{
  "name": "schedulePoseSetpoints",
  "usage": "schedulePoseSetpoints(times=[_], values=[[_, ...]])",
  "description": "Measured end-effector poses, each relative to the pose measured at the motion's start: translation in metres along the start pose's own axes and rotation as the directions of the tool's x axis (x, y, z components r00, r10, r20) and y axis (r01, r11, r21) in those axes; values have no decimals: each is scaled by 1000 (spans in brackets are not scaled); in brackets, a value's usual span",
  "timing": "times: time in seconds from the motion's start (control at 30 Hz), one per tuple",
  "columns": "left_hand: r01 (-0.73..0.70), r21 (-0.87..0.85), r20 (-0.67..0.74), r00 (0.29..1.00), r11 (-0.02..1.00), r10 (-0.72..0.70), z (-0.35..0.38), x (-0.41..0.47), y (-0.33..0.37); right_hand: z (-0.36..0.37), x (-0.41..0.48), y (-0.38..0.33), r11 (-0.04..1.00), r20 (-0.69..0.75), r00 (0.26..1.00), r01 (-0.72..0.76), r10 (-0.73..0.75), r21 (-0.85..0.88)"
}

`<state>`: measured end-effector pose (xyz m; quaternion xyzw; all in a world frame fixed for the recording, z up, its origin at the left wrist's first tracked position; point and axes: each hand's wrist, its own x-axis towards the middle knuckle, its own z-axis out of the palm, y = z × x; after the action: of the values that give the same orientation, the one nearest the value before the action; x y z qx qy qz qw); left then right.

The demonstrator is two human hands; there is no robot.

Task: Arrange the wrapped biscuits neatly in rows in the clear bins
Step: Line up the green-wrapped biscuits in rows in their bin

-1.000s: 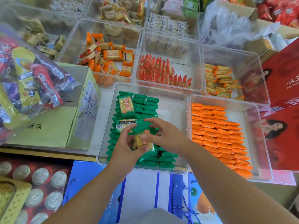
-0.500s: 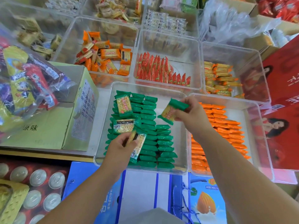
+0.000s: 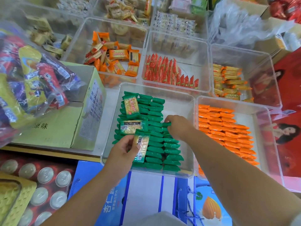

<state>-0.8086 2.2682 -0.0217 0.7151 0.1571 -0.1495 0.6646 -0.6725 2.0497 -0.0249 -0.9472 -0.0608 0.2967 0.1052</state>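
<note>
Yellow-green cardboard box [image 3: 53, 128] left, snack bag [image 3: 32, 79] atop — cans [image 3: 44, 190] lower left, blue gift bags [image 3: 146, 193] beside.

Clear colourless plastic bin [image 3: 177, 105] shows rows of solid green foil-wrapped biscuits [image 3: 154, 144]; a face-up green-ended packet [image 3: 131, 106] has a yellow panel with red lettering, and a green-ended packet with a glossy silver-and-yellow face [image 3: 141, 146] carries dark print. Neighbouring bright orange wrapped biscuits [image 3: 228, 131] are plain. Farther back, red wrappers with green marks [image 3: 167, 70], orange packets with yellow panels [image 3: 117, 56] and yellow packets with orange ends [image 3: 228, 80]. The pale yellow-green cardboard box [image 3: 53, 128] bears black characters.
</note>
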Motion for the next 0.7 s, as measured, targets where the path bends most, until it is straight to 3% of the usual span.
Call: schedulePoseSetpoints(times=[0.1,0.17,0.23,0.27,0.33,0.37,0.47,0.53,0.6,0.7], values=[[12,-42,-17,1000,999,-13,0,1,1,-1,-5,-2,997,27,999,19,-18,-70],[24,-61,14,1000,998,-23,0,1,3,-7,-15,-8,997,-99,994,47,-53,-63],[39,-66,20,999,997,-38,2,2,6,-10,-32,-20,982,-215,972,131,-99,140],[40,-59,15,999,997,-39,3,3,9,-11,-42,-26,932,-197,976,155,-92,329],[5,-33,38,999,999,-3,6,6,15,-12,-60,-38,720,-16,994,89,-107,688],[-29,-9,64,998,1000,29,7,8,18,-11,-66,-40,650,49,989,55,-141,758],[-151,146,69,987,978,142,8,17,30,-12,-74,-33,685,-5,988,109,-152,720],[-249,408,-4,962,878,274,2,27,34,-20,-74,-21,643,-95,992,129,-87,755],[-275,649,-8,930,709,368,-6,37,36,-32,-72,-7,643,-221,975,182,-20,744],[-202,834,78,964,513,253,-14,51,38,-50,-62,8,828,-464,886,256,6,499]])
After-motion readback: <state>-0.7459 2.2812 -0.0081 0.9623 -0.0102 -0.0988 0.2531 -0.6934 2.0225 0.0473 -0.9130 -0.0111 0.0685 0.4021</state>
